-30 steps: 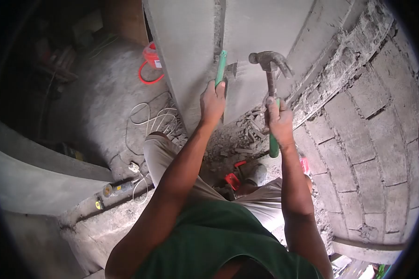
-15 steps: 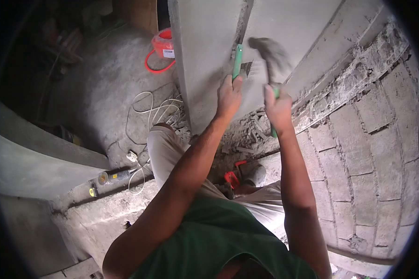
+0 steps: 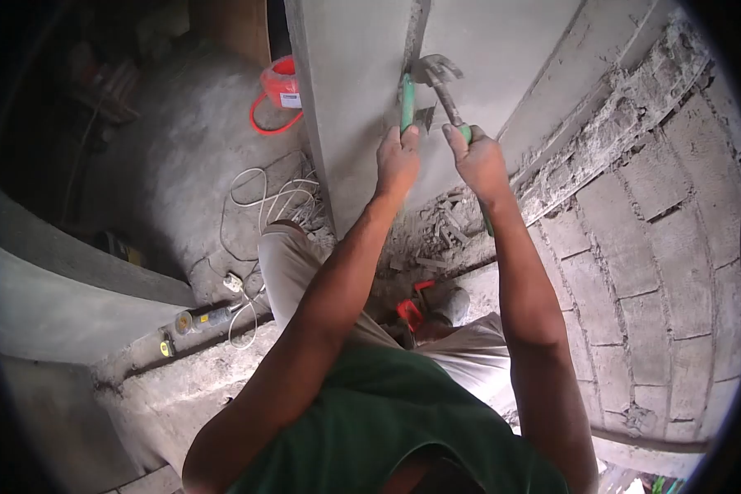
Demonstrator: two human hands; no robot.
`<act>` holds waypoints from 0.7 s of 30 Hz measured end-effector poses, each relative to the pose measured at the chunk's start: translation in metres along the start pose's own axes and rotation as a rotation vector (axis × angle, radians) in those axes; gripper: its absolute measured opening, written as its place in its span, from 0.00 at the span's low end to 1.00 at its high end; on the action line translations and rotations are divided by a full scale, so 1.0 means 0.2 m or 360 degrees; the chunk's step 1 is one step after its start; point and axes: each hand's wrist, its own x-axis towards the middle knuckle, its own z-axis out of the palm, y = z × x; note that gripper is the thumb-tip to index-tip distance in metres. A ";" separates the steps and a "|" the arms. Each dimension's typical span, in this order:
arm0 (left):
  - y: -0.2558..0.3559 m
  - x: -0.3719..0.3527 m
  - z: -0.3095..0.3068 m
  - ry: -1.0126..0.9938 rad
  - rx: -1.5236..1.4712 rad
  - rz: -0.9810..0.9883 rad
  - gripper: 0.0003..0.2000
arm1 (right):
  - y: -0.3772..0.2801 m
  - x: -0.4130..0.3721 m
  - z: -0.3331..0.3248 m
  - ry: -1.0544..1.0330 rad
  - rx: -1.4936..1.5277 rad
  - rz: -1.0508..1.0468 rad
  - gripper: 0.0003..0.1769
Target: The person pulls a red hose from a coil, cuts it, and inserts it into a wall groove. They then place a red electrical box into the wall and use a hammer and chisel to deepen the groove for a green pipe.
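Observation:
My left hand [image 3: 398, 162] is closed round a green-handled tool [image 3: 407, 103], held upright against the grey plastered wall [image 3: 350, 90] beside a groove [image 3: 414, 37]. A flat dark blade shows just right of its handle. My right hand [image 3: 477, 163] grips a claw hammer [image 3: 443, 89] by its green handle. The hammer's head is at the top of the green-handled tool, touching it or very near it.
A red coil [image 3: 281, 82] lies on the floor beyond the wall's edge. White cable [image 3: 263, 198], an angle grinder [image 3: 210, 319] and a yellow tape measure [image 3: 166, 346] lie at left. Rubble [image 3: 446, 230] lies at the wall's foot; a red tool [image 3: 410, 313] is near my foot.
The hammer has swung left, from a blur right of the green-handled tool to its top end. My right hand has moved left and slightly up. The whole view has shifted slightly.

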 end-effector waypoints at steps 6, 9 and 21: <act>-0.04 0.02 0.02 -0.0113 -0.0134 -0.0082 0.14 | -0.22 -0.07 -0.17 0.0231 0.0562 0.0017 0.26; -0.03 0.01 0.02 -0.0147 -0.0276 -0.0218 0.13 | -0.12 -0.03 -0.05 0.0309 0.0426 -0.0189 0.26; 0.11 -0.26 -0.05 -0.0200 0.0509 0.0156 0.15 | 0.01 -0.06 -0.08 0.0173 0.0538 0.0151 0.26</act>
